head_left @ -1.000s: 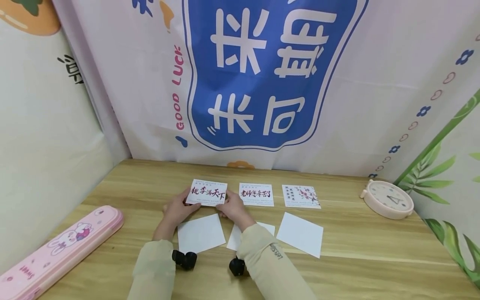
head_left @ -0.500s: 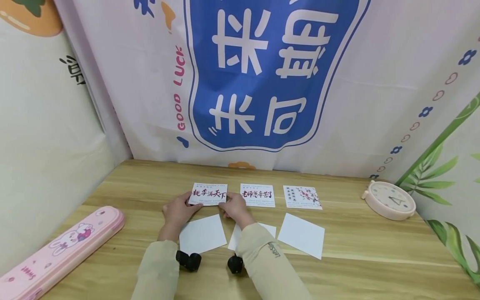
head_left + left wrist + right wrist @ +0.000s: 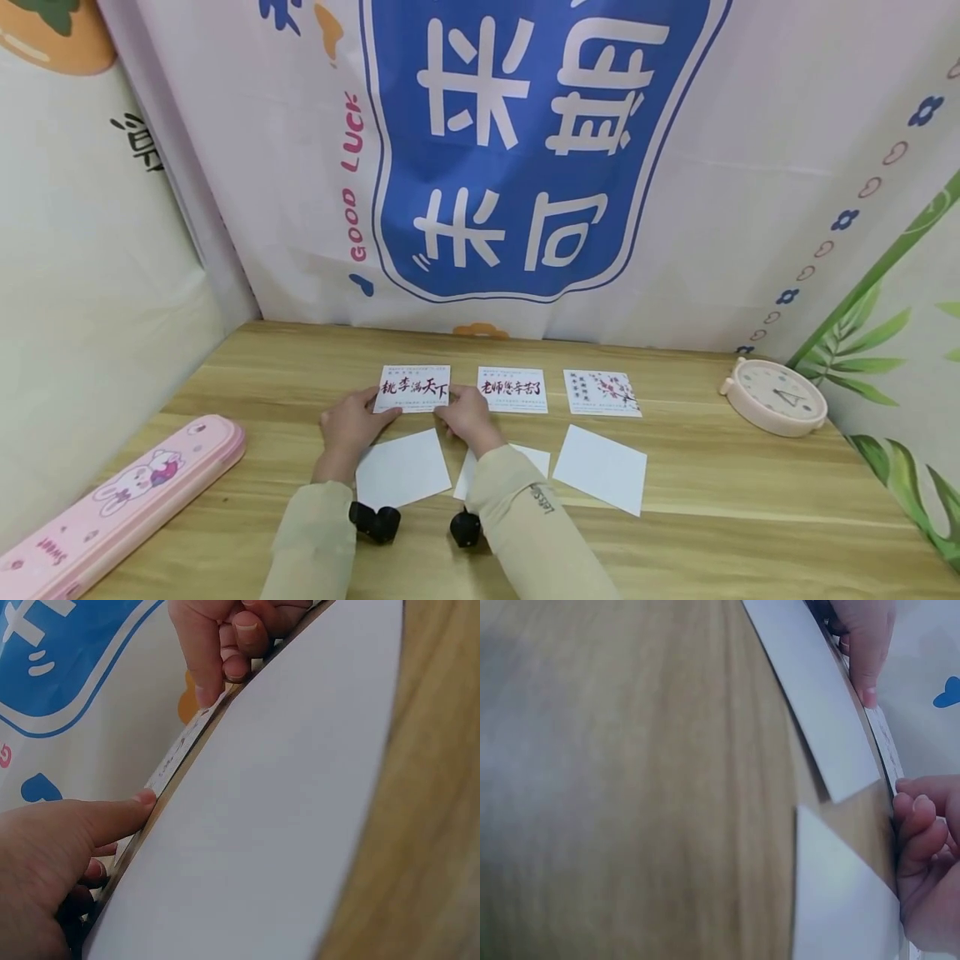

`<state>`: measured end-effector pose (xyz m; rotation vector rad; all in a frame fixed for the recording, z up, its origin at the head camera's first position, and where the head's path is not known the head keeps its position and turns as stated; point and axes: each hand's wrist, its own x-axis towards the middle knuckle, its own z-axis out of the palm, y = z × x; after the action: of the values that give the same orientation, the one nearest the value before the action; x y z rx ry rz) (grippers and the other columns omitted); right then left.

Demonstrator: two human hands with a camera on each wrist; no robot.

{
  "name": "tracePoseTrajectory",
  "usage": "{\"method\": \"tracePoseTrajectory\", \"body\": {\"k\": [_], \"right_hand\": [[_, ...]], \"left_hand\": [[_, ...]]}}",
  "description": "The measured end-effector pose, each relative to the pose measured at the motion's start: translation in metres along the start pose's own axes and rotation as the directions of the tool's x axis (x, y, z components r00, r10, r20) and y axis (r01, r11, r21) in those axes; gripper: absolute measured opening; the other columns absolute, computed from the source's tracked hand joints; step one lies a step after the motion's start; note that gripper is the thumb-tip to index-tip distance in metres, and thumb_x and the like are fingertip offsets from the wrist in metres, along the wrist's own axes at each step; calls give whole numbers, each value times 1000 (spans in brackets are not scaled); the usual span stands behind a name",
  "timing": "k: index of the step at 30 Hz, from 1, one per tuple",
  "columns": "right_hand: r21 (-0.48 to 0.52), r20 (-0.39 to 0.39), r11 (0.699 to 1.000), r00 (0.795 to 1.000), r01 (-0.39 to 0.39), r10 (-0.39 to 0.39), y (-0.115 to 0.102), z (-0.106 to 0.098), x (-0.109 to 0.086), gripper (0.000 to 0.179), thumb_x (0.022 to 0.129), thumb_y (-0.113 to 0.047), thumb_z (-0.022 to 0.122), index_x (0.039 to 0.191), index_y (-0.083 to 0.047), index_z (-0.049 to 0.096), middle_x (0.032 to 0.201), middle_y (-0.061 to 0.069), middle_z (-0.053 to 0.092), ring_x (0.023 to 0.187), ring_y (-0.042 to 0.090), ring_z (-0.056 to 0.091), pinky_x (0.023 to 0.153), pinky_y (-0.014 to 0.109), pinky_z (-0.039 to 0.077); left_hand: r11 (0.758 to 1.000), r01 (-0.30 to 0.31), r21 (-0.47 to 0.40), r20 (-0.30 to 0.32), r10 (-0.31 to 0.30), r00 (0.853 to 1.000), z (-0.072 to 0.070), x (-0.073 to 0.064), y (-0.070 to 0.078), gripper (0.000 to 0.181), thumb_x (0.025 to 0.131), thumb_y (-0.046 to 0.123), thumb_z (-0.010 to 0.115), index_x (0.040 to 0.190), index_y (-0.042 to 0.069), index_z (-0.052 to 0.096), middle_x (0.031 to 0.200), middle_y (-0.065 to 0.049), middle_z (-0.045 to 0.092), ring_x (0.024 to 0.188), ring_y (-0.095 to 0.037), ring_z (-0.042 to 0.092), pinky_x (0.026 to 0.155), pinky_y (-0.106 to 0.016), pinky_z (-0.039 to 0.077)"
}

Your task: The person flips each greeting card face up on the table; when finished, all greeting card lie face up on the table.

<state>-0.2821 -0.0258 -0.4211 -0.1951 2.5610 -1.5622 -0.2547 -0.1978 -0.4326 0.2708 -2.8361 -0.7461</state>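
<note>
A white card with dark red Chinese writing (image 3: 415,388) lies at the left of the back row, close over the table. My left hand (image 3: 351,427) holds its lower left corner, thumb on the printed face. At the lower right corner my right hand (image 3: 471,417) pinches the edge, its other fingers curled in the right wrist view. Beside it lie a second card with red writing (image 3: 513,390) and a card with red blossoms (image 3: 602,393). Nearer me are a blank white card (image 3: 403,468), another blank card (image 3: 536,458) partly hidden by my right arm, and a third blank card (image 3: 602,469).
A pink pencil case with a rabbit picture (image 3: 127,500) lies at the left of the wooden table (image 3: 697,517). A round pale pink clock (image 3: 776,397) sits at the back right. A printed curtain (image 3: 300,250) hangs behind the table's far edge.
The held card has come down slightly towards me and lies flatter than a second ago. Both hands keep hold of its lower corners; the other cards have stayed put.
</note>
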Motion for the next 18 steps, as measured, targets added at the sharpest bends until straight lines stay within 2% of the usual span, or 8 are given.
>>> {"method": "tracePoseTrajectory", "body": {"k": [7, 9, 11, 14, 18], "right_hand": [[-8, -2, 1000, 1000, 12, -12, -1, 0, -2, 53, 72, -4, 64, 121, 3, 46, 49, 3, 53, 34, 9, 43, 34, 18, 35], [-2, 6, 1000, 1000, 14, -14, 0, 0, -3, 55, 72, -4, 65, 122, 3, 44, 49, 3, 52, 34, 9, 43, 35, 18, 35], [35, 27, 999, 1000, 14, -15, 0, -1, -3, 57, 73, -3, 64, 125, 3, 41, 51, 5, 53, 35, 10, 44, 36, 19, 36], [101, 62, 995, 998, 8, -14, -2, -4, -4, 60, 74, -3, 63, 127, 4, 37, 54, 9, 55, 36, 10, 46, 38, 20, 40], [180, 78, 984, 997, 12, -26, -7, -11, -6, 59, 76, -3, 62, 128, 4, 35, 59, 14, 58, 38, 11, 47, 40, 22, 43]], "left_hand": [[1000, 4, -11, -1, -4, 1000, -1, -2, 0, 62, 73, 42, 63, 121, 6, 49, 114, -17, 52, 100, -35, 47, 73, -45, 25], [1000, 2, -29, -12, -2, 1000, -1, -3, 1, 60, 73, 41, 64, 120, 6, 50, 105, -16, 57, 95, -33, 49, 73, -44, 25], [998, 4, -57, -22, -5, 1000, -2, -4, 1, 55, 74, 39, 64, 116, 5, 53, 88, -13, 59, 82, -29, 51, 72, -43, 24], [994, 16, -105, -20, -18, 1000, -6, -5, 2, 46, 76, 36, 63, 108, 4, 55, 66, -4, 50, 65, -21, 47, 70, -41, 23], [981, 5, -192, -18, -9, 1000, -15, -4, 8, 52, 78, 32, 62, 115, -1, 48, 70, -3, 50, 61, -18, 45, 66, -37, 32]]}}
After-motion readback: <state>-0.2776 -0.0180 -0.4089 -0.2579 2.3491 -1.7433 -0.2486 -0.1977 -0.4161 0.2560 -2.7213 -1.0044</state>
